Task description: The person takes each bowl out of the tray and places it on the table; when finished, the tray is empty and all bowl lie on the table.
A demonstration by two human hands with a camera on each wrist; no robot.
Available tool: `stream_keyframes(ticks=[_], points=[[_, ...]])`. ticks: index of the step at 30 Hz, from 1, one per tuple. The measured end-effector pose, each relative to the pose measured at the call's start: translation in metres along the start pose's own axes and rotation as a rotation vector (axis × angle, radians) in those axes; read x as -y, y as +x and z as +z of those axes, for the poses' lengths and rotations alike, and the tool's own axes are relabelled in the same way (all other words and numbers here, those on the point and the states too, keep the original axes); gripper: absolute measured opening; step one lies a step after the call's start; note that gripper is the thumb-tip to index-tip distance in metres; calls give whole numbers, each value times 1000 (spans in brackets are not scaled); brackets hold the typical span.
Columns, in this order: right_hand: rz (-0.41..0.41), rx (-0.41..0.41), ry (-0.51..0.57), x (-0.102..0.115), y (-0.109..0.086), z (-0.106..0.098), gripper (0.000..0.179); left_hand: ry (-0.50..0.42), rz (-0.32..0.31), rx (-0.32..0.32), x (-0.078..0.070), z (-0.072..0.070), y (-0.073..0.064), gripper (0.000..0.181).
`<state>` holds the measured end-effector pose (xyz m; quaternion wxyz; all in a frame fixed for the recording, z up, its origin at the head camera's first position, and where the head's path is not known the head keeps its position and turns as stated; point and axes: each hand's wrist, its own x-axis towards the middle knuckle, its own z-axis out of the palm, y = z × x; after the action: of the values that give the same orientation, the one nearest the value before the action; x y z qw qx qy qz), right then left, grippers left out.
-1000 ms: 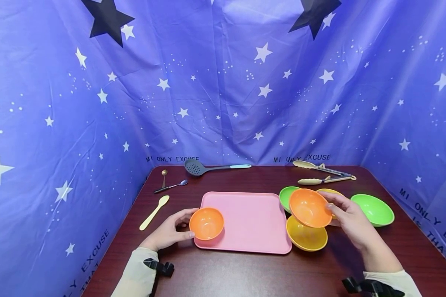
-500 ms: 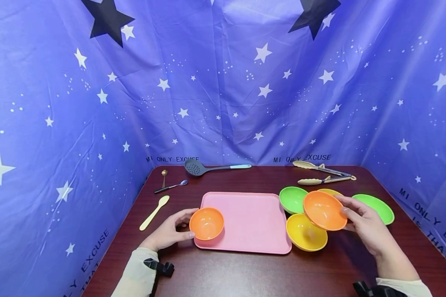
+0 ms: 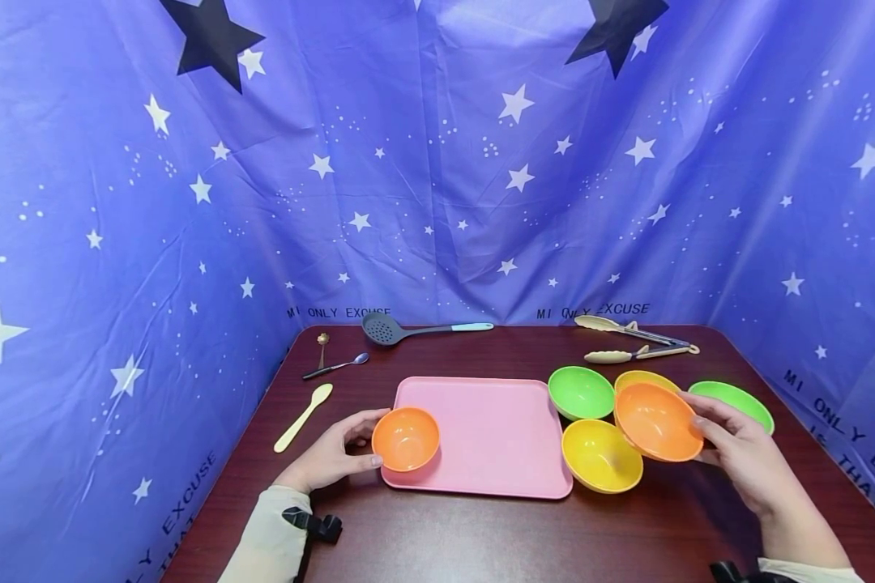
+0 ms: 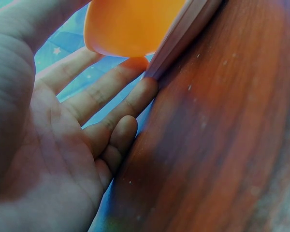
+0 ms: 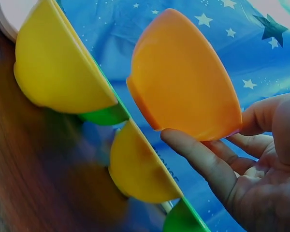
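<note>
A small orange bowl sits on the left edge of the pink tray. My left hand holds this bowl from its left side, thumb in front and fingers behind. In the left wrist view, fingertips touch the bowl's underside near the tray edge. My right hand grips a larger orange bowl by its right rim. The right wrist view has that orange bowl raised above the table, over a yellow bowl. Left of it stand a front yellow bowl and a green bowl.
Another green bowl is partly behind the right hand. Tongs lie at the back right, a slotted skimmer at the back. Small spoons and a pale yellow spoon lie on the left. A starry curtain surrounds the table.
My right hand has carried the larger orange bowl rightward and slightly nearer, from above the front yellow bowl, uncovering the green bowl behind. The left hand and its bowl have stayed in place.
</note>
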<state>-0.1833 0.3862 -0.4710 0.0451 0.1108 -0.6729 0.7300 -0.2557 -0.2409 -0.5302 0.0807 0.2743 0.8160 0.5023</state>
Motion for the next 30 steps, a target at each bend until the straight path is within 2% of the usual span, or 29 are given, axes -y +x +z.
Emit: stream_keyframes(ticks=[9,14,18,30], points=[[9,-9,-36,-5,-12,-18,39,-1,4,0,0,0,1,69],[45,-33,-47,-9,-16,-26,38,-2,6,1,0,0,1,69],[76,-49,-71,-11,-19,-30,38,-2,2,-3,1,0,1,69],[93,-51,-131,-19,-24,-39,40,-9,17,-2,1,0,1,70]])
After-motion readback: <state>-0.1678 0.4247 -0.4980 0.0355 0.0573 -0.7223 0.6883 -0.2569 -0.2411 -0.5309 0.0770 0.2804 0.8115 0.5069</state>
